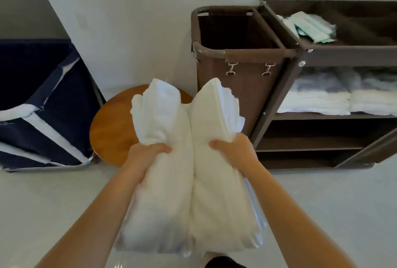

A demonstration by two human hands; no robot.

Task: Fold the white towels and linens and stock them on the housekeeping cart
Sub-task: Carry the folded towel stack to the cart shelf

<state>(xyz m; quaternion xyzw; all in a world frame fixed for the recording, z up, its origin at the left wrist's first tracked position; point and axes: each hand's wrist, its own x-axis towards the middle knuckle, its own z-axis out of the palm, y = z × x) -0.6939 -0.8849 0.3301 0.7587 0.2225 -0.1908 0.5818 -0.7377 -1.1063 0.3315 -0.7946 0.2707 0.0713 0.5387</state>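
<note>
- The left hand (148,153) gripped the left half of a stack of white towels (169,194), with the thumb pressed on top and the fingers wrapped underneath, out of sight.
- The right hand (233,146) gripped the right half the same way, its thumb lying on the top face near the middle crease.
- The stack was bent into a trough between the two hands, so that both halves rose side by side and touched along the centre line.
- Both hands held the stack about midway along its length. The far ends stood up beyond the thumbs, and the near ends hung down toward the person's body.
- Layered edges showed on the right side, so it was probably several folded pieces rather than one, though blur made that hard to settle.
- The towels were held in the air above a round wooden stool (111,130) and clear of it.
- The housekeeping cart (348,55) stood to the right, well apart from the stack, with folded linens (318,101) on its middle shelf and pale green packets (311,29) in its top tray.
- A brown laundry bag (240,87) hung at the cart's left end, just behind the raised ends of the towels.
- A navy hamper (43,87) stood at the far left.
</note>
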